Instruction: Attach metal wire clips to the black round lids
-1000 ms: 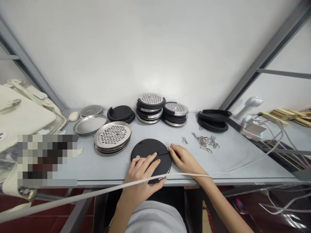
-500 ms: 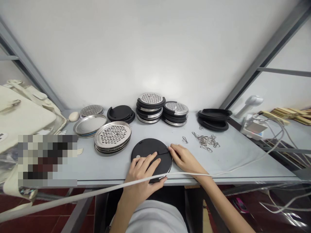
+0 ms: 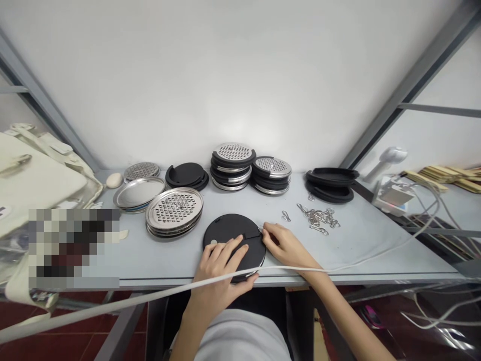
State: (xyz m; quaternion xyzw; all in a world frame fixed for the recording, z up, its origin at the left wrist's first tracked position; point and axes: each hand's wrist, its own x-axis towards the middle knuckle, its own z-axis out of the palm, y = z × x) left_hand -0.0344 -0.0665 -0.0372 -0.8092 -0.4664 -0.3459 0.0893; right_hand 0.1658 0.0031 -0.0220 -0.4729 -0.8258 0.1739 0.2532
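"What are the two hands doing?"

"They're a little apart. The left hand (image 3: 217,265) holds the black disc (image 3: 227,226) at the near edge of the counter (image 3: 361,253), fingers spread on top, thumb at its five-o'clock rim. The right hand (image 3: 284,244) pinches what looks like a small metal clip (image 3: 260,228) at the disc's two o'clock."

"So which step is that?"

"Probably fastening the clip to the rim; the fingertips hide whether it has caught. The next move would call for a steady left hand and a fine push or turn from the right."

"And around the disc?"

"With the wall at twelve, one loose clip (image 3: 286,216) lies near two o'clock, and a tangled clip pile (image 3: 319,218) between two and three. A grater stack (image 3: 175,211) sits at ten. Farther out, black holders (image 3: 187,175) lie at eleven, rimmed graters (image 3: 233,163) at twelve, more black trays (image 3: 332,186) at two. A white cable (image 3: 158,295) crosses the view in front of the left hand."
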